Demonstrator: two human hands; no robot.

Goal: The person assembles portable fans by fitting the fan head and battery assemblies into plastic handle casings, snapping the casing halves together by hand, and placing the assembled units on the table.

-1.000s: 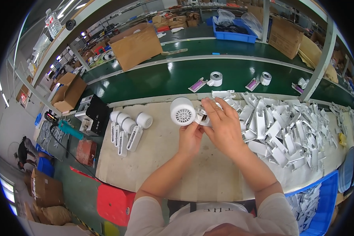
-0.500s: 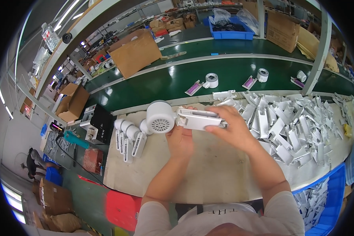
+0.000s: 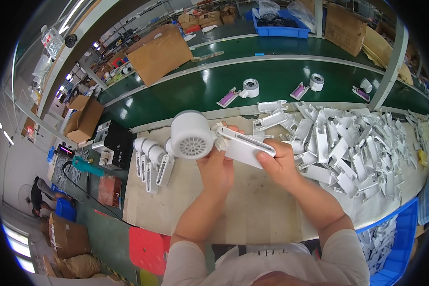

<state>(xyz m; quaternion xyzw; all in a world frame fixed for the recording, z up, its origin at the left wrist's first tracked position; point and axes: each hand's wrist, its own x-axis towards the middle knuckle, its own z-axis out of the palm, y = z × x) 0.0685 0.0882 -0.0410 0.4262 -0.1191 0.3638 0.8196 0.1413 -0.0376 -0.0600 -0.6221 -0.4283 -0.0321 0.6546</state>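
Above the table I hold a white plastic unit with a round, grilled head and a long flat slotted handle. My left hand is closed around the joint where the handle meets the head, some of its fingers hidden behind. The fingers of my right hand are closed on the handle's far end, the thumb pressing its front side. Similar finished-looking white units stand in a group to the left of the head. To the right lies a big heap of white plastic handle shells.
Units with purple inserts lie on the green conveyor beyond the table. A blue crate of white parts stands at the lower right. At left are a black box device, a teal tool and a red stool.
The handle has tilted down to the right, and its slotted face now looks flush where an open channel showed. My right hand has shifted lower to its end; the head moved slightly left.
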